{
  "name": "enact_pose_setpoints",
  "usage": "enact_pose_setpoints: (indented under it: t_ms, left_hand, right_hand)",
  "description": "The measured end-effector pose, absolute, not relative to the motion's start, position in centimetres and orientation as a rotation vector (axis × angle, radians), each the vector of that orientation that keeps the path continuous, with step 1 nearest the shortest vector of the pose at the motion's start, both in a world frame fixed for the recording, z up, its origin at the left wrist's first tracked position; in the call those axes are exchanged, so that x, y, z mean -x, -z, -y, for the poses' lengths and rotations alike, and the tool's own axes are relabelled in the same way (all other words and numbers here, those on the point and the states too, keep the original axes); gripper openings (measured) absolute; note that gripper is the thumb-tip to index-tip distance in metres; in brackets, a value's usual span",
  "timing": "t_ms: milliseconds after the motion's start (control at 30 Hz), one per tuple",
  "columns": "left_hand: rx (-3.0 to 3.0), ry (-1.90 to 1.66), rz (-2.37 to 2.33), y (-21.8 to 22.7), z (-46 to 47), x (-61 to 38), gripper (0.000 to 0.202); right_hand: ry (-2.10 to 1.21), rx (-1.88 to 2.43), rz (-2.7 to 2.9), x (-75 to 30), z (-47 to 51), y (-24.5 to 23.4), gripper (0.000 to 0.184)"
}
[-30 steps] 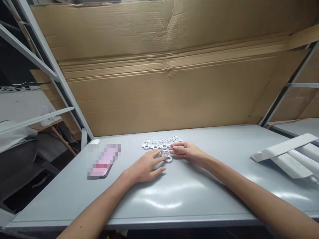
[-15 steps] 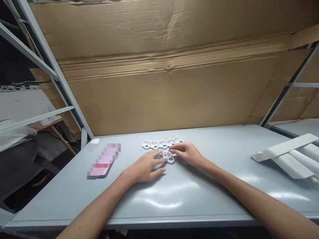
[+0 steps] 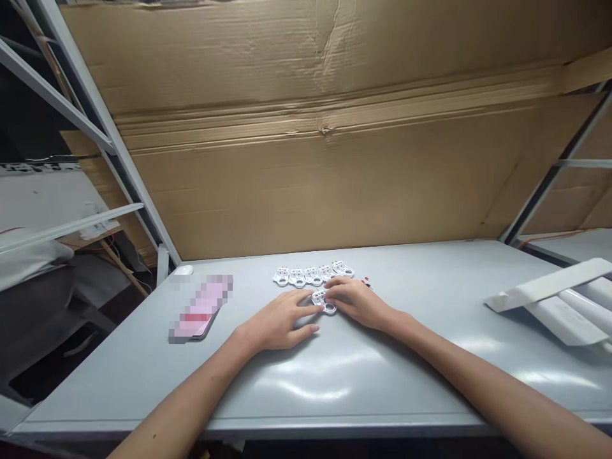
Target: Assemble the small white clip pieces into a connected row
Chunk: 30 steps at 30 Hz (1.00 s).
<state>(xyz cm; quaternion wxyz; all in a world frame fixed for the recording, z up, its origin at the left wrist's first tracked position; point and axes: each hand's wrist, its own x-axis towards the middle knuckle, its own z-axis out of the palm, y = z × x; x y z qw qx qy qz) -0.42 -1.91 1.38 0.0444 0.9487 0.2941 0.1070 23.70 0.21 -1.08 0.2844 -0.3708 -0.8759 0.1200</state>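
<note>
head camera: two bare hands meet over one white plastic piece

head view looks down across a pale grey table [image 3: 406, 389], with both forearms reaching in from the near edge. the left hand [image 3: 277, 322] lies low and spread, its index fingertip [image 3: 310, 302] against the left side of a white perforated plastic piece with a ring at its near end [image 3: 324, 299]. the right hand [image 3: 356, 303] comes in from the right, with its curved fingers [image 3: 337, 288] over the piece's right side. the left hand looks open; whether the right hand is pinching the piece or only touching it, i cannot tell. the piece sits on the tabletop between the hands, near the middle of the table.

just beyond the hands, a row of five matching white plastic pieces [image 3: 312, 276] runs left to right, almost touching. tiny red specks [image 3: 366, 281] lie to its right.

to the left are a pixelated pink-and-red phone [image 3: 201, 309] and a white computer mouse [image 3: 183, 270]. long white plastic profiles [image 3: 564, 312] are piled at the right. a brown corrugated cardboard sheet [image 3: 306, 159] stands along the far edge.
</note>
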Motion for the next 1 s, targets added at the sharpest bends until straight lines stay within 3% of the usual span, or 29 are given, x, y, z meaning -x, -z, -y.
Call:
enact_pose_setpoints:
  t_ms: [433,700,1000]
  left_hand:
    - [-2.904,-0.408,-0.938,-0.7,1.4,0.2,0.032]
    - [-2.81,-0.502,-1.188,-0.3,1.4,0.0,0.049]
    - [-2.825,-0.557,-1.281,0.0,1.2,-0.3,0.03]
  right_hand:
    - [-0.386,0.875,2.494,-24.3,0.5,-0.4,0.029]
    - [-0.417,0.844,2.514,-23.2,1.0,0.8,0.035]
    - [-0.575,0.757,2.538,-22.6,1.7,0.1,0.043]
